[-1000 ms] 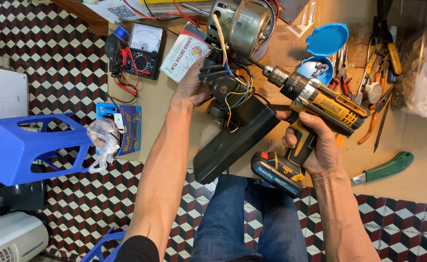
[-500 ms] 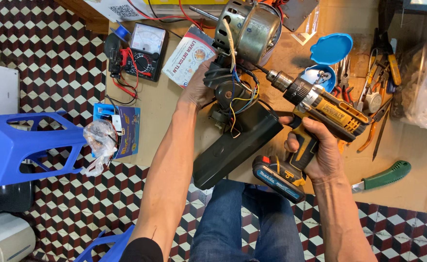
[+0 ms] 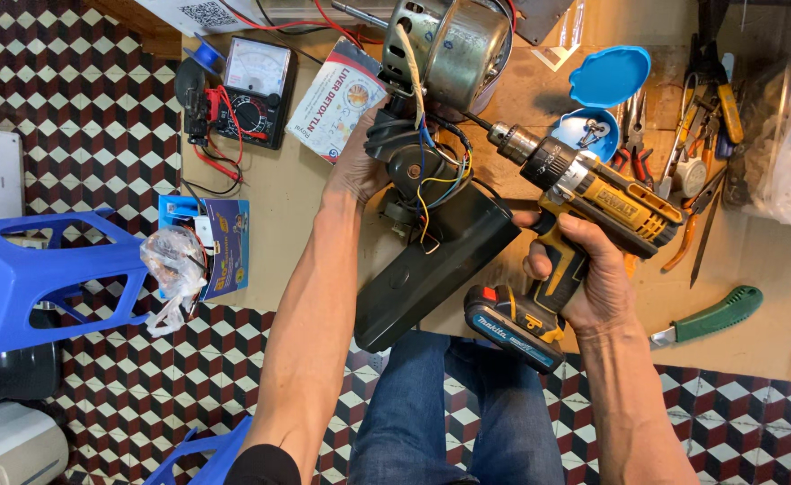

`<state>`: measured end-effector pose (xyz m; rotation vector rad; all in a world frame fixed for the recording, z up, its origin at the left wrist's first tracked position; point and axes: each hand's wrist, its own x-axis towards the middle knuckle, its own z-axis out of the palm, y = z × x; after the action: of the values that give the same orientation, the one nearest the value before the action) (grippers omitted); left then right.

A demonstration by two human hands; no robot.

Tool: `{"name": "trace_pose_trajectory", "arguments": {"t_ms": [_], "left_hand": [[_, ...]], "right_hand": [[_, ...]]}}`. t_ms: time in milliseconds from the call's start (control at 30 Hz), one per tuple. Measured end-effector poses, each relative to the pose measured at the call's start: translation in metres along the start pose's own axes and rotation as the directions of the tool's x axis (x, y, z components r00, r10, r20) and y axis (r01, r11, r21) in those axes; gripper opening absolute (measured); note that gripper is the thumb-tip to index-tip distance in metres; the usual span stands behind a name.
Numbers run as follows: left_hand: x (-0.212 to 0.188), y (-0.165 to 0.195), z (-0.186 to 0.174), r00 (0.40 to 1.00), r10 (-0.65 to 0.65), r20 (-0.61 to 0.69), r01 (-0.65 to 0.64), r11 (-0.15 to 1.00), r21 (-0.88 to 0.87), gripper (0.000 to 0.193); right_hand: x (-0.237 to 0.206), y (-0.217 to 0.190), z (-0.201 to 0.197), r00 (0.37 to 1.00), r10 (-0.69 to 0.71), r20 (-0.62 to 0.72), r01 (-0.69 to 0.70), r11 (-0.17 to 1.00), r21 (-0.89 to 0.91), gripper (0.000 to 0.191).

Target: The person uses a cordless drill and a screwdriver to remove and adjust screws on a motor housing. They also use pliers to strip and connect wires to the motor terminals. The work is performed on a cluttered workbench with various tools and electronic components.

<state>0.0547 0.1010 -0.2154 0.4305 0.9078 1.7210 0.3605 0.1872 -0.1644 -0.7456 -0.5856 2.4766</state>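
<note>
My left hand [image 3: 357,166] grips the black neck of a fan body [image 3: 431,260], a long black housing with coloured wires showing, which leans over the table edge towards my lap. A bare metal fan motor [image 3: 454,49] sits at its far end. My right hand [image 3: 584,269] holds a yellow and black cordless drill [image 3: 584,193] by its handle. The drill's bit points left at the joint below the motor.
On the wooden table [image 3: 296,224] lie an analog multimeter [image 3: 251,90] with red leads, a small white box [image 3: 337,99], a blue lidded tub [image 3: 593,108], pliers and hand tools [image 3: 692,171], and a green-handled saw [image 3: 714,316]. A blue plastic stool [image 3: 36,278] stands at left on the checkered floor.
The view has shifted slightly, so the table's things sit lower in the picture. Both hands keep their hold; the drill stays aimed at the motor joint.
</note>
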Motion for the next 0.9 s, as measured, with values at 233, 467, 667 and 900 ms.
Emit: {"name": "trace_pose_trajectory", "arguments": {"t_ms": [233,467,667,900], "left_hand": [[-0.003,-0.006,-0.005,0.984,-0.117,-0.132,0.086,0.972,-0.219,0.024],[-0.077,0.001,0.010,0.839,-0.169,-0.517,0.197,0.980,0.000,0.037],[-0.147,0.012,0.058,0.833,-0.208,-0.513,0.256,0.966,0.023,0.048],[-0.115,0.064,0.053,0.773,-0.002,-0.635,0.193,0.953,0.232,0.043]], "right_hand": [[-0.055,-0.012,-0.008,0.977,0.064,-0.202,-0.079,0.994,-0.071,0.039],[-0.154,-0.035,-0.054,0.914,-0.127,-0.386,0.181,0.978,0.106,0.035],[-0.123,-0.059,-0.095,0.871,-0.177,-0.459,0.309,0.923,0.230,0.037],[-0.028,-0.068,-0.083,0.883,-0.142,-0.447,0.305,0.898,0.316,0.037]]}}
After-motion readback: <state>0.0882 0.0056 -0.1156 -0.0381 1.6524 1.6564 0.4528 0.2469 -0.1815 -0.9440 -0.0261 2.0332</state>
